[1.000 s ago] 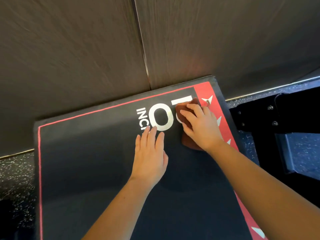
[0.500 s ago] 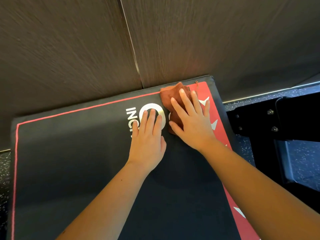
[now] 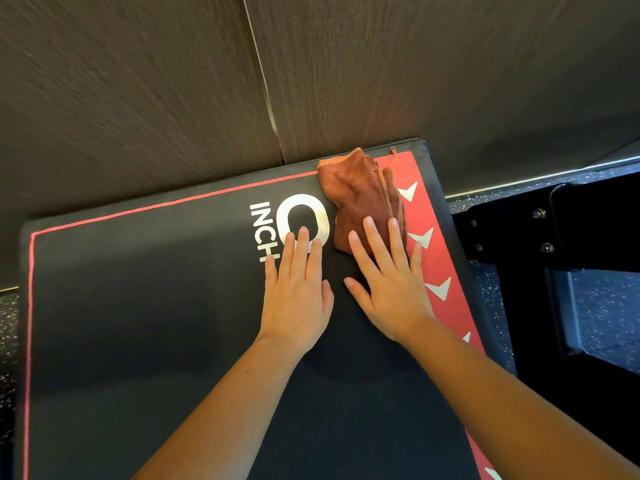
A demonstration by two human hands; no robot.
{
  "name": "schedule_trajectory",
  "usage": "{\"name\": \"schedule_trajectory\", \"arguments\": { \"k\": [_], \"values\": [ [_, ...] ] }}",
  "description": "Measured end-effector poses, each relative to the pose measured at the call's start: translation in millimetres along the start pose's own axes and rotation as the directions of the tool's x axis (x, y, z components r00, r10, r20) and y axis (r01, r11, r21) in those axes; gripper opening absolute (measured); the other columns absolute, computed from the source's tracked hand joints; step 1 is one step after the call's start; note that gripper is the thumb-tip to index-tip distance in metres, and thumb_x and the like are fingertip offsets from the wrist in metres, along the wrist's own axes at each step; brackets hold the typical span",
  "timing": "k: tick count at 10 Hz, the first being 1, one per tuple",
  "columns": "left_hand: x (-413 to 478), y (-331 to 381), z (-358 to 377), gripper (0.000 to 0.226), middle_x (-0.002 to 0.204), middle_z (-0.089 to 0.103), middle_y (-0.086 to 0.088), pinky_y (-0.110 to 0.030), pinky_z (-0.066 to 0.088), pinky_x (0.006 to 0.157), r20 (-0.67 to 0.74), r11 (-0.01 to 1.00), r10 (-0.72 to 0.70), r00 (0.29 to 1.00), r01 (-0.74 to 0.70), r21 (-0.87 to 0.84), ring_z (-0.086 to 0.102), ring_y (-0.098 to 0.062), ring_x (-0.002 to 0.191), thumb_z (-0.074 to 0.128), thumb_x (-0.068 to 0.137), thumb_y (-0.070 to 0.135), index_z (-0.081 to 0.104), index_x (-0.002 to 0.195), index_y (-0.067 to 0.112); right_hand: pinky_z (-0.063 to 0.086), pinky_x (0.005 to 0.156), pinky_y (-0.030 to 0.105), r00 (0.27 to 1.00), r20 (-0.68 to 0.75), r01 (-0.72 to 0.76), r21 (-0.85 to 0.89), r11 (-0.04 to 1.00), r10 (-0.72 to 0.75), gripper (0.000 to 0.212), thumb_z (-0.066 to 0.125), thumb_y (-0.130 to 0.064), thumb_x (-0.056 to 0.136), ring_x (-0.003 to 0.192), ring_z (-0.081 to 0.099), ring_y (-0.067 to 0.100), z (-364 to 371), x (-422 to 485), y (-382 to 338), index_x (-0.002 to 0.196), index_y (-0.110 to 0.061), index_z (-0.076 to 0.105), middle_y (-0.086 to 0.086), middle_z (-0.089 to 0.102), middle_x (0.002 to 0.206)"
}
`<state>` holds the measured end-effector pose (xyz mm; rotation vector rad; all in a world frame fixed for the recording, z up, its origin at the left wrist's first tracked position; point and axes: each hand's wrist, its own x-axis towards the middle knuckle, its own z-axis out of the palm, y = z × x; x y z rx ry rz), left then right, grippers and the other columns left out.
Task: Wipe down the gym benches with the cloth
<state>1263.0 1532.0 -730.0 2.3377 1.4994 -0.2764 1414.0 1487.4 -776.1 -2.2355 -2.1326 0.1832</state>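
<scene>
A black padded bench top (image 3: 145,323) with a red border line, white lettering and a red strip of white arrows fills the lower view. A crumpled rust-brown cloth (image 3: 360,195) lies near its far right corner. My right hand (image 3: 388,282) lies flat with straight fingers, its fingertips resting on the cloth's near edge. Beside it, my left hand (image 3: 298,292) presses flat on the pad, fingers straight over the white lettering.
A dark wood-grain wall (image 3: 173,81) with a vertical seam stands right behind the bench's far edge. To the right, a black metal frame (image 3: 561,230) with bolts stands on speckled rubber floor (image 3: 602,306).
My right hand has slid back toward me, so most of the cloth now shows beyond its fingertips. The left hand stays flat on the pad. The view shifted slightly.
</scene>
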Motion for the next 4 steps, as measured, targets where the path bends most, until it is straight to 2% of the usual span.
{"name": "schedule_trajectory", "arguments": {
  "k": [1,2,3,4],
  "values": [
    [2.6,-2.0,-0.2,0.061,0.158,-0.016,-0.003,-0.04,-0.005,0.115,0.011,1.0,-0.026,1.0,0.026,-0.008,-0.017,-0.021,0.144,0.027,0.102,0.033,-0.004,0.152,0.018,0.011,0.103,0.055,0.999,0.028,0.015,0.006,1.0,-0.015,0.063,0.025,-0.052,0.092,0.141,0.009,0.032,-2.9,14.2,4.6,0.147,-0.023,0.016,0.007,0.02,0.155],
    [4.1,-2.6,-2.1,0.06,0.158,-0.015,-0.003,-0.041,-0.006,0.114,0.019,0.999,-0.034,0.999,0.034,0.013,-0.017,-0.022,0.144,0.027,0.102,0.034,-0.004,0.152,0.019,0.003,0.105,0.054,0.995,0.097,0.014,0.014,1.0,-0.016,0.064,0.026,-0.054,0.092,0.142,-0.002,0.028,-7.8,31.3,8.8,0.147,-0.026,0.008,0.001,0.005,0.156],
    [-0.2,-2.4,-10.2,0.06,0.158,-0.014,-0.005,-0.042,-0.005,0.114,0.015,0.999,-0.033,0.999,0.033,0.031,-0.016,-0.024,0.144,0.026,0.102,0.035,-0.003,0.152,0.019,-0.007,0.104,0.053,0.993,0.116,0.016,0.021,1.0,-0.018,0.061,0.029,-0.052,0.095,0.14,-0.011,0.026,-22.6,32.5,6.5,0.147,-0.028,0.007,-0.001,0.0,0.157],
    [-5.5,0.5,-21.9,0.06,0.159,-0.01,-0.007,-0.043,-0.003,0.115,-0.019,0.999,0.007,1.0,-0.006,0.039,-0.012,-0.026,0.145,0.028,0.102,0.034,0.001,0.152,0.017,-0.019,0.101,0.048,0.984,0.179,-0.004,0.058,0.998,-0.006,0.061,0.037,-0.042,0.097,0.143,-0.013,0.025,-44.3,26.2,0.4,0.149,-0.027,0.009,-0.003,-0.003,0.158]
  ]
}}
